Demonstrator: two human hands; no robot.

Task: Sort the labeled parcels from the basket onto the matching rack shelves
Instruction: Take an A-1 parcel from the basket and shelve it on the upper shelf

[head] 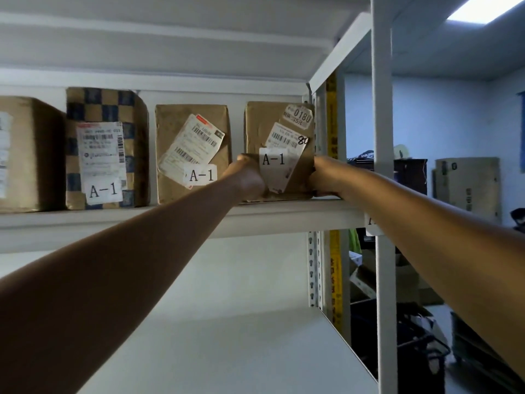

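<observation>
A brown parcel (279, 129) labelled A-1 stands upright at the right end of the upper white rack shelf (170, 220). My left hand (250, 177) grips its lower left side, thumb at the front. My right hand (321, 180) holds its lower right edge next to the rack's rear post. Left of it on the same shelf stand another brown A-1 parcel (193, 152) and a checkered A-1 parcel (106, 149). A plain brown box (28, 155) sits at the far left.
A white rack post (383, 166) stands at the front right. The lower shelf (227, 336) spreads beneath my arms. Beyond the rack to the right are a cardboard box (468, 183), dark bins and clutter on the floor.
</observation>
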